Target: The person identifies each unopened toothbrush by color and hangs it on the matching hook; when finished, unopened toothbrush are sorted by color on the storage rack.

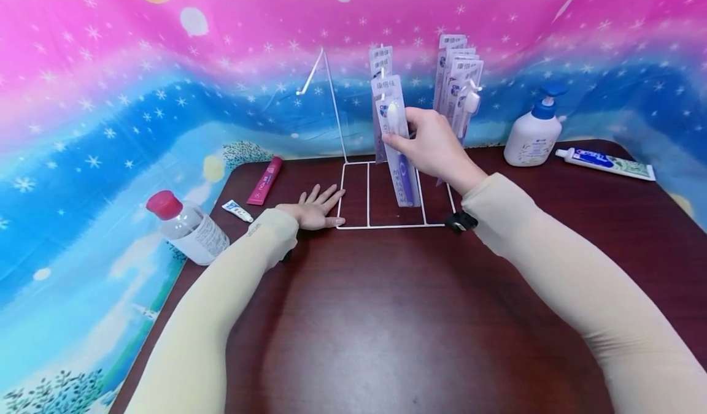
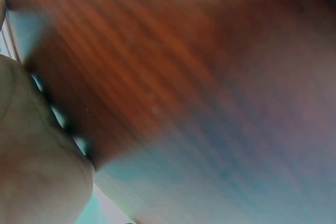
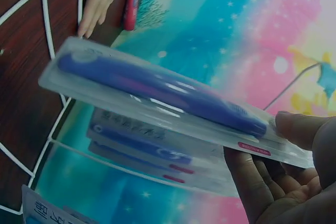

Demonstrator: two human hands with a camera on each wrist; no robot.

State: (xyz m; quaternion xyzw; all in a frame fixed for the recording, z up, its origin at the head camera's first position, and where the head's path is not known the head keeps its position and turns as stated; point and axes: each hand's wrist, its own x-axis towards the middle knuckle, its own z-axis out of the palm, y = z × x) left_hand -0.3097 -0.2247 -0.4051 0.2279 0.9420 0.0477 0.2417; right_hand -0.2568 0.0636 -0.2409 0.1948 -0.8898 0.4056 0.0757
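Note:
My right hand (image 1: 436, 147) pinches a packaged toothbrush (image 1: 407, 178) with a purple handle between thumb and fingers. The pack hangs down tilted at the middle hook of a white wire rack (image 1: 368, 194), in front of other packs (image 1: 381, 60). In the right wrist view, the thumb (image 3: 299, 129) lies over the pack's clear plastic front. Flat on the table with fingers spread, my left hand (image 1: 317, 211) touches the left side of the rack's base. The left wrist view shows part of that hand (image 2: 42, 150) and blurred table.
More toothbrush packs (image 1: 461, 73) hang on the rack's right hook; its left hook (image 1: 311, 73) is bare. A pump bottle (image 1: 533, 135) and a toothpaste tube (image 1: 607, 162) are at right. At left lie a red tube (image 1: 265, 181), a small tube (image 1: 237, 210) and a red-capped bottle (image 1: 193, 233).

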